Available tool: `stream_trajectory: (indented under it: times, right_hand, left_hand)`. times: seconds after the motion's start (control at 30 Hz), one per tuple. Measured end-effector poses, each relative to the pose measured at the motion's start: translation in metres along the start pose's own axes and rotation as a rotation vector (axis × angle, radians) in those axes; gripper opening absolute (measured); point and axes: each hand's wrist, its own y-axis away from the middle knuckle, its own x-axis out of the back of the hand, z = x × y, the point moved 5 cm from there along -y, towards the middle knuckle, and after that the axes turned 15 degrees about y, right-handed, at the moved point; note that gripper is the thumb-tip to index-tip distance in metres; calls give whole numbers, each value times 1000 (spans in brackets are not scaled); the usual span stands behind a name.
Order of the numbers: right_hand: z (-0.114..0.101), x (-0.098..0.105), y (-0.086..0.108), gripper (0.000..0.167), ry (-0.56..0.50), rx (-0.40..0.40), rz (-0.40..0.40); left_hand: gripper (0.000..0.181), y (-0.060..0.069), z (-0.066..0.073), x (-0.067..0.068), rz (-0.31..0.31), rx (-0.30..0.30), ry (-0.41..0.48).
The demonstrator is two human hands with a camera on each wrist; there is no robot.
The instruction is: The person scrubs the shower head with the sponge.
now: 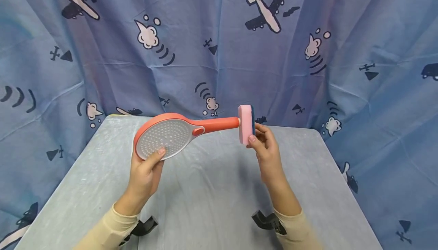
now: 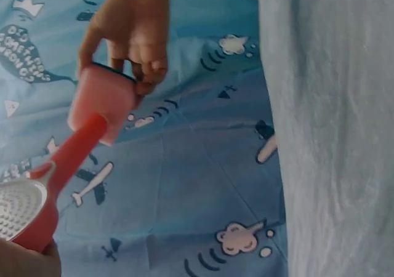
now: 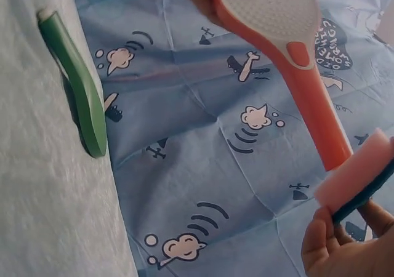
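An orange handheld shower head [image 1: 219,124] with a pale grey nozzle face is raised above the table, its handle pointing right. My left hand [image 1: 145,174] grips the round head by its lower rim, thumb on the nozzle face. My right hand [image 1: 268,153] pinches a pink sponge [image 1: 245,125] with a dark blue scouring side, held upright between thumb and fingers. The sponge's pink side stands against the end of the handle. In the right wrist view the sponge [image 3: 357,169] meets the handle end too, its blue side towards the right palm.
A pale grey cloth covers the table [image 1: 205,204]. On it, in the right wrist view, lies a long curved green object [image 3: 80,89], its kind unclear. A blue curtain [image 1: 219,52] printed with planes hangs behind and at both sides. Black wrist mounts [image 1: 145,226] sit at the cuffs.
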Motion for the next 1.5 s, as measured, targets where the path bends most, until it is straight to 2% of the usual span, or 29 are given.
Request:
stream_trajectory:
  times: [0.1, 0.13, 0.2, 0.3, 0.37, 0.47, 0.57, 0.63, 0.7, 0.83, 0.87, 0.93, 1.03, 1.2, 1.3, 1.5]
  right_hand:
    - [-1, 0, -1, 37, -96, -2, -27]
    - [-1, 0, -1, 36, -120, -1, -29]
    - [-1, 2, -1, 35, -161, 6, -21]
    - [-3, 4, -1, 35, -186, 29, 1]
    - [-4, 6, -1, 35, -188, 40, 13]
    - [-4, 7, -2, 36, -169, 39, 24]
    - [-2, 8, -3, 37, -135, 30, 45]
    - [-1, 9, -2, 39, -73, 40, 69]
    - [-2, 9, -1, 43, 77, 78, 109]
    - [-10, 1, 7, 54, 488, 199, 246]
    - [-12, -3, 10, 56, 567, 233, 280]
    - [-17, -13, 15, 59, 648, 298, 318]
    - [-26, -31, 26, 61, 648, 392, 283]
    - [-36, -51, 40, 62, 535, 471, 161]
    - [-36, -46, 38, 61, 551, 458, 174]
    - [-24, -19, 20, 61, 696, 346, 291]
  left_hand:
    - [62, -4, 0, 3, 4, -17, -23]
    - [62, -5, 1, 4, 14, -30, -68]
    - [58, -7, 4, 7, 33, -50, -201]
    - [52, -10, 10, 10, 46, -78, -454]
    - [48, -12, 13, 11, 54, -73, -612]
    - [51, -13, 13, 12, 25, -42, -729]
    - [50, -12, 11, 12, 1, -44, -735]
    - [48, -12, 10, 11, -27, -92, -699]
    - [45, -11, 12, 8, -56, -174, -679]
    - [40, -7, 17, -1, -156, -348, -626]
    - [38, -5, 18, -4, -181, -381, -621]
    - [32, -3, 20, -11, -220, -435, -622]
    - [25, 1, 19, -22, -269, -478, -633]
    - [20, 3, 15, -32, -309, -472, -625]
    - [19, 3, 15, -33, -312, -467, -604]
    - [17, 3, 19, -28, -296, -488, -564]
